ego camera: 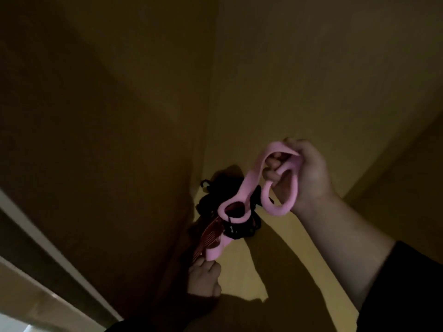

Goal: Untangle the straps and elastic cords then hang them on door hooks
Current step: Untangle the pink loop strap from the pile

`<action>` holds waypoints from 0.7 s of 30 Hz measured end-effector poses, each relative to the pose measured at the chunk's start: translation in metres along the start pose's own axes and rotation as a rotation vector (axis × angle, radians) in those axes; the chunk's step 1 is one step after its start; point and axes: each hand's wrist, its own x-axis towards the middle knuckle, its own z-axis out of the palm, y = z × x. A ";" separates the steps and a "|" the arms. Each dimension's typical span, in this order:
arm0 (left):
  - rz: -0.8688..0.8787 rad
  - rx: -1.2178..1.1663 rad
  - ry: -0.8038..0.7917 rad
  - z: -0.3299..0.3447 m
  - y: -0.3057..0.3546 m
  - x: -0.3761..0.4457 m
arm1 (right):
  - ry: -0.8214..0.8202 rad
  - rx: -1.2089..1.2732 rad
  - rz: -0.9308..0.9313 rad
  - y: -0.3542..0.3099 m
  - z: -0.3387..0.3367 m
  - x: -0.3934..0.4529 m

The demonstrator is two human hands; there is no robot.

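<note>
Dim yellow walls meeting at a corner (pixel 208 116), white trim at lower left. Soft pink elastic band (pixel 249 188) stretched on a diagonal, upper loops hooked over curled fingers of right hand (pixel 304 173), lower end pinched in closed left hand (pixel 206 276) alongside a red patterned strap (pixel 211 233). Black tangled cords with hooks (pixel 215 195) bunched behind the band's middle, threaded through one loop and likely snagging any pull; no door hooks visible.

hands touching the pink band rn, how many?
2. The right hand grips the upper loops of the pink band, fingers threaded through. The left hand pinches its lower end, beside a red strap.
</note>
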 end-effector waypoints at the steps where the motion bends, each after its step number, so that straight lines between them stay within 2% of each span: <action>1: -0.047 -0.048 -0.065 0.005 -0.005 -0.001 | -0.004 0.086 -0.007 -0.006 -0.002 -0.006; 2: -0.080 -0.089 -0.066 0.010 -0.009 -0.003 | -0.018 0.100 -0.021 -0.011 -0.004 -0.011; 5: 0.033 -0.089 0.009 0.018 -0.020 -0.004 | -0.015 -0.051 -0.095 -0.023 -0.011 -0.022; 7: 0.115 -0.069 0.033 0.013 -0.023 -0.004 | 0.008 -0.044 -0.130 -0.029 -0.017 -0.031; 10: 0.193 -0.063 0.053 -0.004 -0.019 -0.008 | -0.008 -0.052 -0.115 -0.032 -0.028 -0.045; 13: 0.230 -0.115 0.162 -0.029 -0.006 -0.014 | -0.014 -0.086 -0.095 -0.032 -0.047 -0.060; 15: 0.213 -0.194 0.178 -0.035 0.010 -0.013 | -0.014 -0.091 -0.095 -0.035 -0.058 -0.068; 18: 0.048 -0.428 0.224 -0.035 0.035 0.003 | -0.003 -0.070 -0.107 -0.037 -0.069 -0.077; 21: 0.040 -0.292 0.283 -0.036 0.053 0.030 | -0.006 -0.051 -0.097 -0.034 -0.078 -0.085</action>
